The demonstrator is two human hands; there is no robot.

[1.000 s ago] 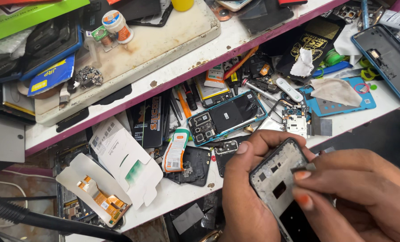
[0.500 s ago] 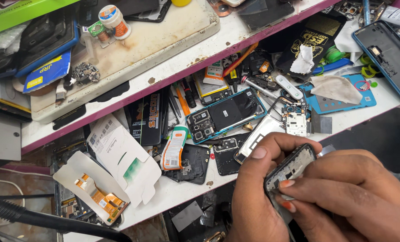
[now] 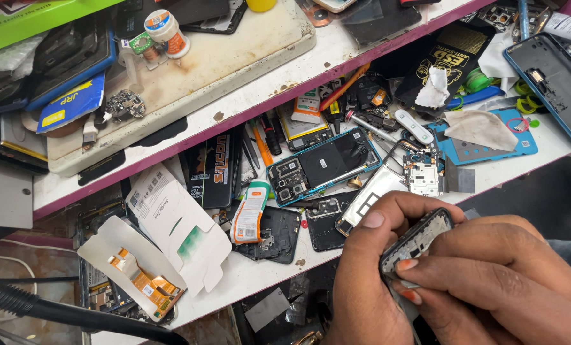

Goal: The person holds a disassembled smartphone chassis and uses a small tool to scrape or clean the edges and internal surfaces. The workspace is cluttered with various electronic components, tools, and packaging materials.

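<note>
The phone frame (image 3: 419,239) between the hands is black with a pale grey inner face. Just above it on the white bench (image 3: 260,275) lies an opened phone (image 3: 324,165), teal-edged and black inside. Further right of that frame sits a bright blue back cover (image 3: 490,148) under a beige cloth (image 3: 480,128). A magenta strip (image 3: 247,115) edges the white shelf above.

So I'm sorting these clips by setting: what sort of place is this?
Most likely a phone repair bench: an opened phone with its insides showing, loose back covers, and both hands working on a phone frame.
</note>
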